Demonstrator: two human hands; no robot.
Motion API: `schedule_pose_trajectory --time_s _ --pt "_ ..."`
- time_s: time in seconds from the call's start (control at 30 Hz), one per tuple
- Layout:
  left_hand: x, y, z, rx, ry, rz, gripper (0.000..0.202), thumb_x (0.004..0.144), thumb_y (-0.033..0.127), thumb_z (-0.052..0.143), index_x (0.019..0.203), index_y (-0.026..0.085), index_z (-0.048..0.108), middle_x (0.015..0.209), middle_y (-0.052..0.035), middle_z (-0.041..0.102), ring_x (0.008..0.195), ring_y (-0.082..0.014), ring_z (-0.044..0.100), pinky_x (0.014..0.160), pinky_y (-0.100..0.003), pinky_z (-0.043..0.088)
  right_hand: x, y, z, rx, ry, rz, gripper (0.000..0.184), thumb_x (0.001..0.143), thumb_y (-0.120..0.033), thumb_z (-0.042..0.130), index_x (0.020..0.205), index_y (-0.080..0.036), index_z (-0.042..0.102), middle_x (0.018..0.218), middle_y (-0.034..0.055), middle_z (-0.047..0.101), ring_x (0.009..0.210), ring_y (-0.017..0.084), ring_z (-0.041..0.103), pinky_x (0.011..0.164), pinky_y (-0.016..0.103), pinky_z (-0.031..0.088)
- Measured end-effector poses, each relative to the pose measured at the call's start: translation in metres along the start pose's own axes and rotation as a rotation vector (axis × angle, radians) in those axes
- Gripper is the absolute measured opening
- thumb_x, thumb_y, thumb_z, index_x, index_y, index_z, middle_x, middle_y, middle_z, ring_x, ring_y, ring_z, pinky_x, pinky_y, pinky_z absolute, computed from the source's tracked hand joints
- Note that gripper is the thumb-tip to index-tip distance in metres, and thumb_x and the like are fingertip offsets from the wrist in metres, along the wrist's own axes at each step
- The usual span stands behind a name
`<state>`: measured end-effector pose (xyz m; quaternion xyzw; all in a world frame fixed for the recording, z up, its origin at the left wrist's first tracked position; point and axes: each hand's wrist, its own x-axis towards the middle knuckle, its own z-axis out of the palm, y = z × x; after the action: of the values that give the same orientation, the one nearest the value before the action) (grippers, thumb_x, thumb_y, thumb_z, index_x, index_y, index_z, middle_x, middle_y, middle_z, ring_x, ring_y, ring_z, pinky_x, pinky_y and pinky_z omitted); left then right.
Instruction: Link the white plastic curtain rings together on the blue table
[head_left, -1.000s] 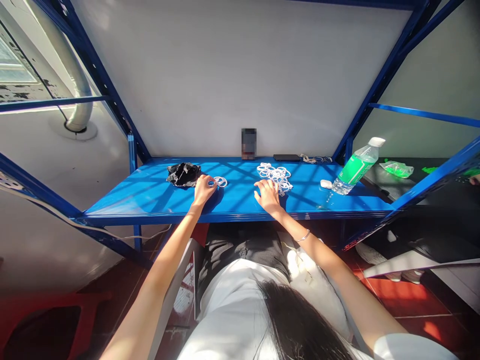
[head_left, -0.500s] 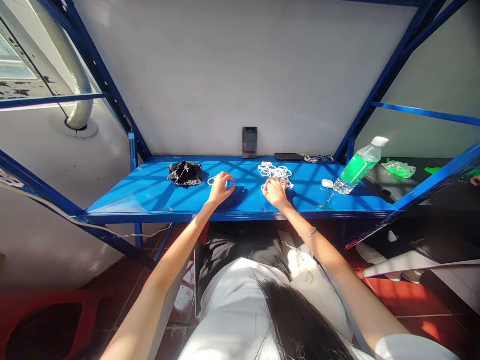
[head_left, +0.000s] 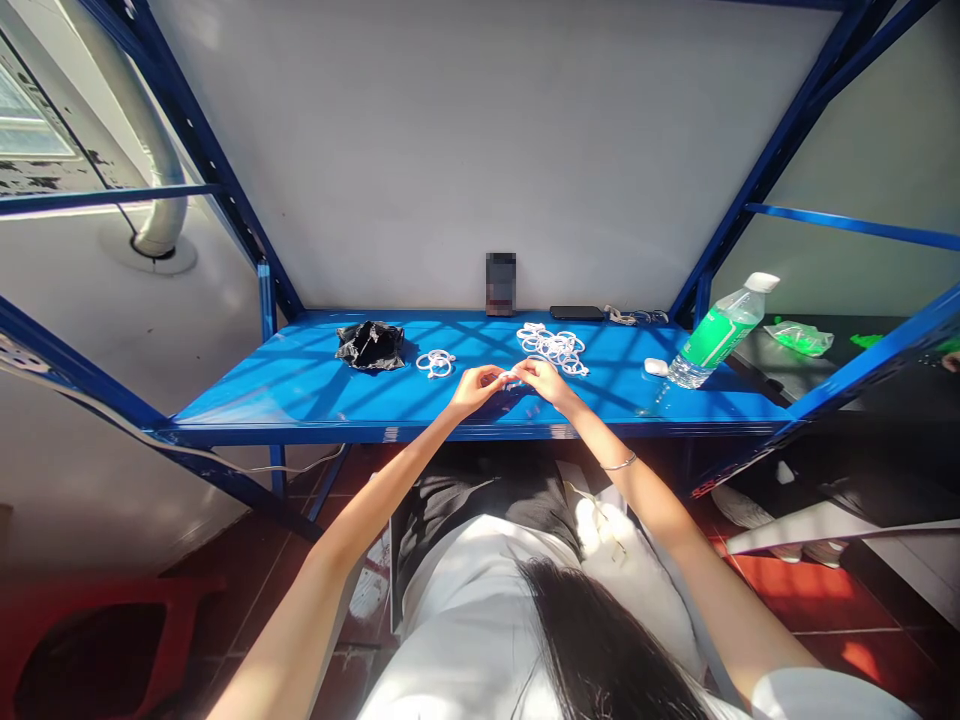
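My left hand (head_left: pixel 478 389) and my right hand (head_left: pixel 543 380) meet fingertip to fingertip above the front half of the blue table. Both are closed in a pinch on a small white ring, mostly covered by the fingers. Just beyond my right hand lies a loose pile of white rings (head_left: pixel 553 345). To the left of my left hand sits a smaller group of white rings (head_left: pixel 436 363), apart from the pile. I cannot make out what the rings are made of.
A crumpled black plastic bag (head_left: pixel 370 346) lies on the blue table (head_left: pixel 300 395) at left. At the back stand a dark upright device (head_left: pixel 501 284) and a flat black phone (head_left: pixel 576 313) beside cables (head_left: pixel 634 317). A tilted bottle (head_left: pixel 716 335) and small white case (head_left: pixel 655 367) are at right.
My left hand has left the small ring group and moved right. My right hand has drawn slightly left from the pile with a white ring, and both hands now meet on it.
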<state>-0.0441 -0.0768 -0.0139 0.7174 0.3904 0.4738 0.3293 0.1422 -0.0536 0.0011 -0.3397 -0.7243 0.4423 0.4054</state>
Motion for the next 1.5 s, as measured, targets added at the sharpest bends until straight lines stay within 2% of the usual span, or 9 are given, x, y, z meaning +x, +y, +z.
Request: schedule_pose_trajectory --time_s 0.1,0.2,0.4,0.63,0.83,1.0,1.2,1.4,1.5 --pt "0.000 -0.003 -0.011 -0.021 -0.014 -0.044 0.042 0.079 0.055 0.063 0.083 0.013 0.070 0.071 -0.0070 0.070 0.065 -0.0193 0.066 0.061 -0.027 0.052 0.002 0.004 0.004 0.010 0.033 -0.019 0.041 0.077 -0.059 0.063 0.077 -0.017 0.063 0.074 0.0037 0.067 0.076 0.019 0.063 0.075 0.034 0.051" --pt "0.000 -0.006 -0.015 -0.091 0.002 -0.099 0.043 0.077 0.055 0.065 0.079 0.013 0.069 0.067 -0.0070 0.070 0.061 -0.0184 0.065 0.061 -0.028 0.053 0.004 0.009 0.009 0.012 0.044 -0.041 0.043 0.077 -0.061 0.061 0.073 -0.018 0.060 0.073 0.0032 0.066 0.075 0.019 0.063 0.077 0.035 0.051" --pt "0.000 -0.003 -0.017 -0.137 0.029 -0.143 0.045 0.074 0.053 0.066 0.077 0.009 0.071 0.070 -0.0104 0.071 0.065 -0.0197 0.066 0.063 -0.029 0.053 0.002 0.017 0.019 0.018 0.015 -0.002 0.045 0.081 -0.064 0.055 0.086 -0.020 0.063 0.078 0.0037 0.067 0.084 0.021 0.065 0.084 0.037 0.051" --pt "-0.001 0.006 -0.019 -0.273 0.082 -0.300 0.047 0.066 0.053 0.074 0.080 0.009 0.072 0.070 -0.0095 0.071 0.064 -0.0187 0.065 0.067 -0.031 0.054 -0.007 0.012 0.023 -0.038 -0.051 -0.061 0.032 0.079 -0.049 0.065 0.096 -0.022 0.061 0.091 0.0025 0.066 0.081 0.017 0.063 0.078 0.033 0.053" --pt "-0.001 0.007 -0.018 -0.274 0.063 -0.295 0.045 0.065 0.051 0.075 0.077 0.008 0.072 0.069 -0.0090 0.071 0.065 -0.0185 0.064 0.069 -0.032 0.054 -0.011 0.006 0.025 -0.058 -0.102 -0.157 0.028 0.079 -0.040 0.068 0.099 -0.021 0.060 0.091 0.0015 0.065 0.082 0.015 0.062 0.078 0.031 0.053" --pt "-0.003 0.008 -0.018 -0.292 0.039 -0.286 0.045 0.066 0.051 0.075 0.078 0.008 0.072 0.070 -0.0090 0.071 0.065 -0.0190 0.065 0.070 -0.033 0.055 -0.011 0.001 0.025 -0.080 -0.079 -0.149 0.025 0.079 -0.037 0.066 0.097 -0.020 0.061 0.089 0.0019 0.064 0.083 0.015 0.062 0.078 0.031 0.052" --pt "-0.002 0.003 -0.017 -0.335 0.036 -0.272 0.046 0.064 0.043 0.077 0.092 0.007 0.071 0.073 -0.0086 0.072 0.065 -0.0183 0.066 0.070 -0.033 0.056 -0.010 0.003 0.025 -0.085 0.016 -0.136 0.025 0.078 -0.040 0.064 0.095 -0.022 0.061 0.089 0.0023 0.064 0.084 0.017 0.063 0.072 0.030 0.052" --pt "-0.002 0.003 -0.016 -0.195 -0.016 -0.255 0.067 0.066 0.041 0.078 0.121 0.009 0.060 0.099 -0.0121 0.072 0.081 -0.0210 0.069 0.079 -0.034 0.056 -0.007 0.007 0.022 -0.110 0.190 -0.127 0.028 0.076 -0.041 0.064 0.095 -0.020 0.061 0.090 0.0045 0.065 0.083 0.019 0.063 0.069 0.031 0.053" --pt "-0.004 0.003 -0.014 -0.131 -0.048 -0.224 0.075 0.066 0.045 0.078 0.128 0.009 0.055 0.103 -0.0125 0.070 0.087 -0.0220 0.068 0.077 -0.032 0.056 -0.006 0.007 0.021 -0.124 0.254 -0.128 0.028 0.076 -0.039 0.063 0.097 -0.021 0.061 0.094 0.0053 0.066 0.081 0.018 0.063 0.070 0.032 0.053"
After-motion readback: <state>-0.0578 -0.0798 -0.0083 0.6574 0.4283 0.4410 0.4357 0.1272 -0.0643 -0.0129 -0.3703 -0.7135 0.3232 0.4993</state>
